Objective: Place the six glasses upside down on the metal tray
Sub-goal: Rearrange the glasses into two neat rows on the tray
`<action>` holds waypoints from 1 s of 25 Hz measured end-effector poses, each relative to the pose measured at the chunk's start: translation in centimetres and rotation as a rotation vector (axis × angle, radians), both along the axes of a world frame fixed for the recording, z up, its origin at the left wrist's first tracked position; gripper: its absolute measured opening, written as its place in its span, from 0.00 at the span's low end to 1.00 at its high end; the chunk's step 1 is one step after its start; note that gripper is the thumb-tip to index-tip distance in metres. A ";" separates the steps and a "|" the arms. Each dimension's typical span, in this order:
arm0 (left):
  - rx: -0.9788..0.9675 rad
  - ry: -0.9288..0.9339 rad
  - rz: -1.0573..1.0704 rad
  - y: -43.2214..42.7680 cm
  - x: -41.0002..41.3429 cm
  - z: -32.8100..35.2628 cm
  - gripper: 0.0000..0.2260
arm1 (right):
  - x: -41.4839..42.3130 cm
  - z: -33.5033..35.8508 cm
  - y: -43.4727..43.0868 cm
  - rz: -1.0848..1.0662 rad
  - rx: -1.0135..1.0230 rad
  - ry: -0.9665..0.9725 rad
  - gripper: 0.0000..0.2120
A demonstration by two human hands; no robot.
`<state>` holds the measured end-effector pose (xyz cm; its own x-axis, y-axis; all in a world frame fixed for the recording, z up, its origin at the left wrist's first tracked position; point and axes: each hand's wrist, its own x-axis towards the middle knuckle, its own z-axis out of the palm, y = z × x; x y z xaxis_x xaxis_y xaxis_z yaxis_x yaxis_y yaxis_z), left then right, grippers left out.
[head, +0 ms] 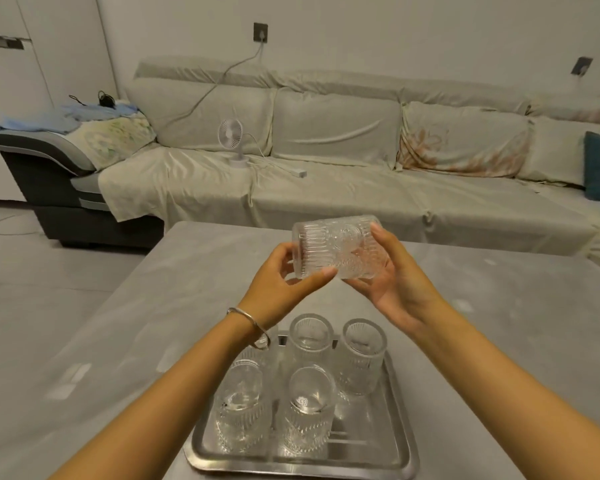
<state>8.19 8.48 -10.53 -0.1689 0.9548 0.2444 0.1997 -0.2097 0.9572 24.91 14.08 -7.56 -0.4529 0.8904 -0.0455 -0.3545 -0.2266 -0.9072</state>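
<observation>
I hold one ribbed clear glass (340, 247) on its side in the air above the table, between both hands. My left hand (281, 278) grips its left end. My right hand (395, 275) cups its right end from below. Under my forearms lies the metal tray (392, 445). Several glasses stand on it, bases up: two at the back (310, 337) (362, 355) and two at the front (239, 407) (309, 410). My left wrist hides part of another glass at the tray's back left. The tray's front right part is bare.
The tray rests on a grey table (153, 306) that reaches to both sides. Behind it runs a long covered sofa (326, 188) with a small white fan (231, 140) and a power strip on the seat.
</observation>
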 end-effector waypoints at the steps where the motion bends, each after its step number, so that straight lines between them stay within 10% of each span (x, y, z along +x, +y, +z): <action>1: 0.033 -0.077 -0.009 -0.8 0.4 0.3 0.30 | 0.4 0.0 -0.9 0.031 -0.019 0.032 0.26; 7: 0.089 -0.242 -0.040 -4.2 1.8 0.3 0.29 | 3.9 -0.2 -4.3 0.160 0.104 -0.277 0.23; 25: -0.122 1.061 -0.153 -7.2 1.7 -5.1 0.35 | 9.5 -5.6 -7.1 0.096 -0.141 -0.555 0.31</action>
<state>9.92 1.32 -15.63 0.1965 0.9756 0.0975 0.9195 -0.2179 0.3271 34.36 6.97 -13.13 -0.4058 0.8148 -0.4141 0.1933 -0.3663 -0.9102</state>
